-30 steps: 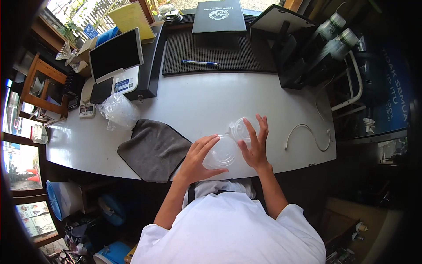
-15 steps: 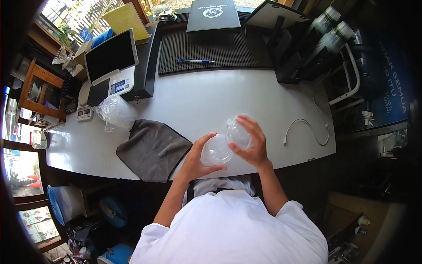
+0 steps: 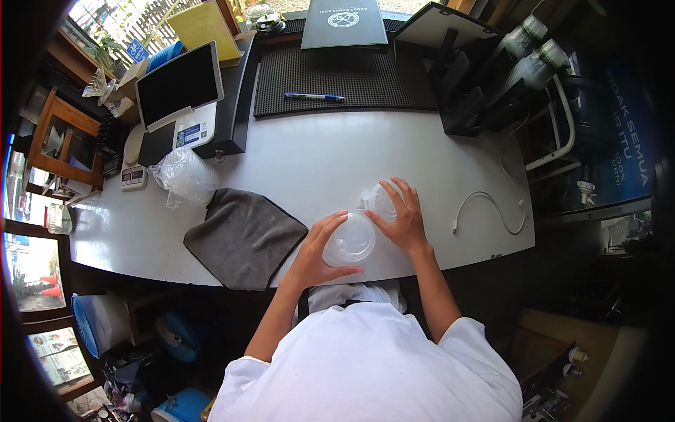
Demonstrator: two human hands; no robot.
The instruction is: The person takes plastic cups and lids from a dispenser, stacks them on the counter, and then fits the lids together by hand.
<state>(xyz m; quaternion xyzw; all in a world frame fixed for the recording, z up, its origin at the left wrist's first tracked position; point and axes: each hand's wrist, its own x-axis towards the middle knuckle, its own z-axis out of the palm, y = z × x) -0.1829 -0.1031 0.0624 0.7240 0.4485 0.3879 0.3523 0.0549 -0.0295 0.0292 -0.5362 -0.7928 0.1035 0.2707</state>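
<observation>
A round translucent plastic container [image 3: 351, 240] rests on the white tabletop close to the front edge. My left hand [image 3: 313, 252] curves around its left side, thumb along the near rim and fingers at the far left rim. Just behind and to the right, a clear plastic lid [image 3: 378, 202] lies low over the table. My right hand [image 3: 403, 219] is closed around the lid's right side, its thumb near the container's far rim. To the left of my left hand is a grey cloth [image 3: 246, 238], spread with one corner over the table edge.
A plastic bag of clear containers [image 3: 184, 176] sits behind the cloth. A white cable [image 3: 472, 197] curls at the right. A black rubber mat [image 3: 337, 74] with a pen [image 3: 314, 96] lies at the back. Left stands a tablet [image 3: 179, 88]; right, a black cup rack [image 3: 467, 105].
My right hand has moved the lid slightly back, away from over the container, and the lid looks flatter and lower. My left hand stays around the container.
</observation>
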